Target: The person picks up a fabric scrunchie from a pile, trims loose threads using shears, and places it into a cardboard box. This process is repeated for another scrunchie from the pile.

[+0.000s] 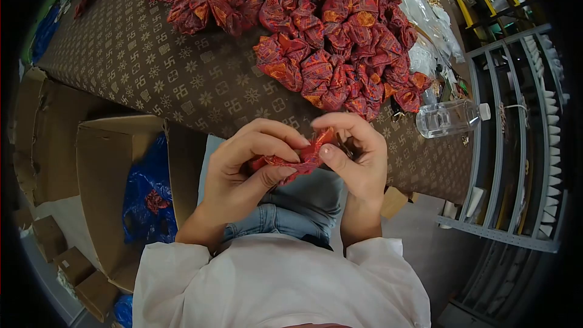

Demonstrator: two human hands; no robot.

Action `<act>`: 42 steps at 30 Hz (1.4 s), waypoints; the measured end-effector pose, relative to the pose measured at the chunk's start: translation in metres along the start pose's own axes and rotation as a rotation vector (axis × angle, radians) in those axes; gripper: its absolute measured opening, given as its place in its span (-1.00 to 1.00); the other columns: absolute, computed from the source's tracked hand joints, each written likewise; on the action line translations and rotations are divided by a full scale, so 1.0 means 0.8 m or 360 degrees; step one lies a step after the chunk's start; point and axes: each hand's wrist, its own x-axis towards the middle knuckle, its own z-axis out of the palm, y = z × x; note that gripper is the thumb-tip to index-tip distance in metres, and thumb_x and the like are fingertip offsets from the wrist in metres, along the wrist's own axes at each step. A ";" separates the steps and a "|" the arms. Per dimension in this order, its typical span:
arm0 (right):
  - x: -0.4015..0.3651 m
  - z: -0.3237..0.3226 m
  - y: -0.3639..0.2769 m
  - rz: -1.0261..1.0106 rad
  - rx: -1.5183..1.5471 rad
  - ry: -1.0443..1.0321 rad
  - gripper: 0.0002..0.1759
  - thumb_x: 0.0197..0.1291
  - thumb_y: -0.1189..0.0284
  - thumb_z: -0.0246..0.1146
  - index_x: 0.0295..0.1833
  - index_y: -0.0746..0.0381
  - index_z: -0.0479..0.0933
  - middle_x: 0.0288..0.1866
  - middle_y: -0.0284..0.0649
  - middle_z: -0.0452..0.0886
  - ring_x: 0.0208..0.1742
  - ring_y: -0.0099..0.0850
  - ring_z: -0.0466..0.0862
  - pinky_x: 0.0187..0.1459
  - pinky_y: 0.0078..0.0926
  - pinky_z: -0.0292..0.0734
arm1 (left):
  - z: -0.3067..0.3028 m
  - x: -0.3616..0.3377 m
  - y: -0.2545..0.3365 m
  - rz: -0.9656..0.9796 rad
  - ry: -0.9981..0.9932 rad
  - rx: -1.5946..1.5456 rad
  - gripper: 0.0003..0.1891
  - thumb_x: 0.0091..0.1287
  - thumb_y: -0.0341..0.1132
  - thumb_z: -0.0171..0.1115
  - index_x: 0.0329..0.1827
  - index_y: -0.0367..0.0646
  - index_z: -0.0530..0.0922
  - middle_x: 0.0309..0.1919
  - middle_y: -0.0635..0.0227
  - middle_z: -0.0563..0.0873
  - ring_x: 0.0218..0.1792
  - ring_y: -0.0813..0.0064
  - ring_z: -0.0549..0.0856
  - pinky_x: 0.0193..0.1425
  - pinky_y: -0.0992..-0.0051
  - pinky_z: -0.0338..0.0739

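In front of my lap, my left hand [246,158] and my right hand [358,153] pinch a red patterned fabric scrunchie [308,157] between them. The left thumb and fingers grip its gathered left part, while the right thumb and forefinger close on its raised right end. Something dark, mostly hidden, shows inside the curl of my right fingers; I cannot make out its kind. Just beyond my hands, a large heap of similar red scrunchies [328,42] covers the far side of the table.
A brown patterned cloth covers the table [200,79]. On its right lies a clear plastic bottle [446,119]. An open cardboard box [104,164] with a blue plastic bag [149,176] stands at my left. A grey metal rack [516,140] is at the right.
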 end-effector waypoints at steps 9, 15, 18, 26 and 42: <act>-0.009 0.007 -0.007 -0.0034 -0.0005 0.0200 -0.82 -0.11 0.62 0.32 -0.36 0.31 0.46 -0.49 -0.41 0.45 -0.50 -0.72 0.28 -0.48 -0.78 0.15 | 0.000 0.012 0.008 0.0298 -0.0036 0.0648 -0.70 -0.16 -0.49 0.40 -0.30 -0.24 0.56 -0.42 0.30 0.61 -0.37 0.42 0.59 -0.19 0.52 0.44; -0.011 0.011 -0.013 -0.0205 -0.0068 0.0201 -0.82 -0.15 0.67 0.31 -0.38 0.32 0.46 -0.50 -0.37 0.45 -0.52 -0.69 0.26 -0.50 -0.77 0.14 | -0.003 0.007 -0.002 0.0390 0.0024 0.0769 -0.78 -0.15 -0.52 0.38 -0.38 -0.20 0.61 -0.44 0.32 0.60 -0.41 0.47 0.57 -0.30 0.57 0.43; -0.013 0.010 -0.014 -0.0173 -0.0073 0.0197 -0.81 -0.15 0.68 0.31 -0.37 0.32 0.46 -0.52 -0.40 0.42 -0.52 -0.69 0.24 -0.50 -0.78 0.13 | 0.001 0.003 0.002 0.0172 0.0061 0.0524 -0.79 -0.11 -0.56 0.34 -0.36 -0.24 0.61 -0.43 0.31 0.58 -0.41 0.57 0.56 -0.35 0.65 0.40; -0.017 0.028 -0.018 0.0012 -0.0072 0.0387 -0.82 -0.11 0.67 0.30 -0.35 0.30 0.47 -0.53 -0.47 0.30 -0.50 -0.72 0.23 -0.48 -0.82 0.12 | -0.002 0.002 0.004 -0.0393 0.0005 -0.0264 -0.84 0.00 -0.57 0.25 -0.32 -0.30 0.60 -0.43 0.34 0.54 -0.45 0.67 0.50 -0.40 0.73 0.33; -0.022 0.042 -0.011 -0.0398 -0.0667 0.0410 -0.86 -0.03 0.64 0.25 -0.30 0.36 0.48 -0.29 -0.18 0.45 -0.41 -0.59 0.41 -0.39 -0.76 0.28 | 0.013 -0.003 -0.007 0.0333 0.0216 0.0714 -0.78 -0.07 -0.62 0.28 -0.32 -0.26 0.59 -0.46 0.33 0.53 -0.51 0.62 0.49 -0.54 0.68 0.33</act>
